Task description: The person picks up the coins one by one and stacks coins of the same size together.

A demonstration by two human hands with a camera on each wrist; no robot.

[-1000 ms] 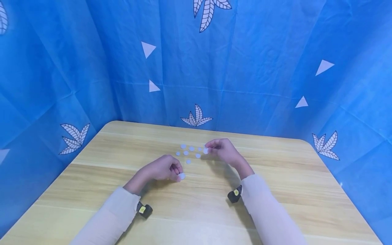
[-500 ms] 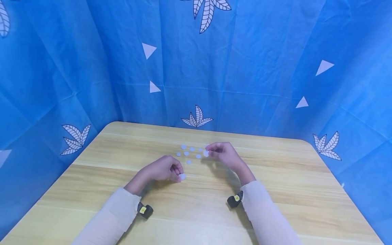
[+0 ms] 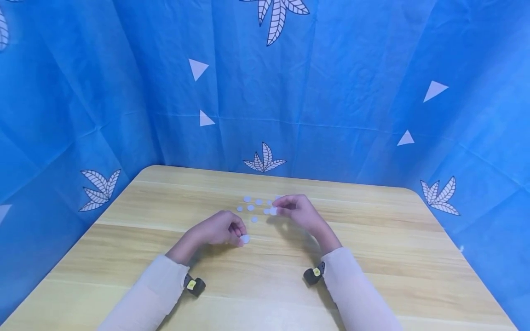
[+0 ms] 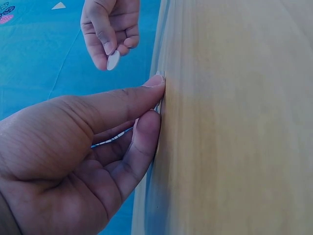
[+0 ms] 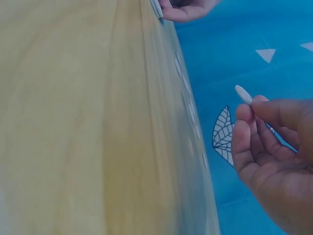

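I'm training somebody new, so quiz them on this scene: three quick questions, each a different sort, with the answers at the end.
1. True or false: only the left hand is holding something.

2. Multiple choice: in the head view, where do the loose white discs lie on the table?
A) At its near edge
B) Farther across it than the left hand
C) In its right far corner

3. Fill in the blank: the white disc held well clear of the table is in the ____ hand.

Key
1. False; the right hand pinches a disc too.
2. B
3. right
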